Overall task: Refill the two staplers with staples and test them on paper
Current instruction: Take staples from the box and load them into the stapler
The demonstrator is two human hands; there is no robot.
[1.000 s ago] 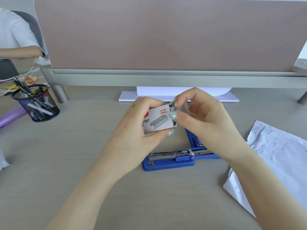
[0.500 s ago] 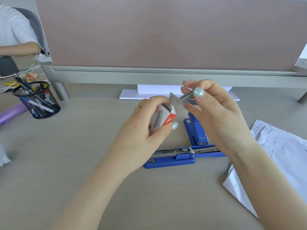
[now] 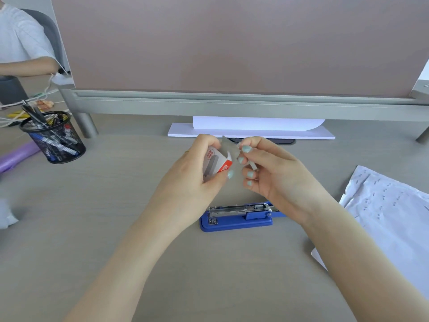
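Your right hand (image 3: 274,173) has dropped back beside the staple box (image 3: 214,165), pinching a staple strip (image 3: 253,165). Your left hand (image 3: 195,180) grips the box above the open blue stapler (image 3: 236,217), mid-desk.

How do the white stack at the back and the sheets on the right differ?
The stack lies flat and neat under the divider, its top sheet curled; the sheets lie loose and rumpled at the desk's right. The stack looks unmarked; the sheets carry rows of small marks, possibly staples. Both are white paper on the desk.

Stapler (image 3: 236,216) centre – pen cup (image 3: 54,138) far left, paper (image 3: 392,219) right.
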